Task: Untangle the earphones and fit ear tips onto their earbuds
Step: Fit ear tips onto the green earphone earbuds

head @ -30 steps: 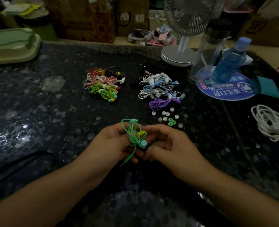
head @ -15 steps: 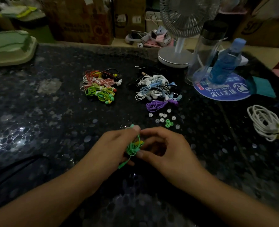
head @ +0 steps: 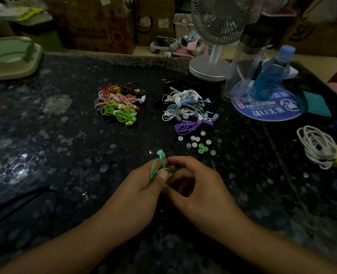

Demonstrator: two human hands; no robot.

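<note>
Both hands pinch one green earphone set [head: 159,167] above the dark table [head: 45,155], the left hand [head: 142,186] gripping its bunched cord, the right hand [head: 191,184] curled in against it. Untangling looks underway; beyond the grip wait tangled earphones [head: 187,107], then loose ear tips [head: 198,144], likely needed next.

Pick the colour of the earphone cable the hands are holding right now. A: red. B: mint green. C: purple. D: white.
B: the cable looped over the left hand is mint green, and the right hand meets it at the fingertips; the purple earphones lie untouched on the table.
</note>
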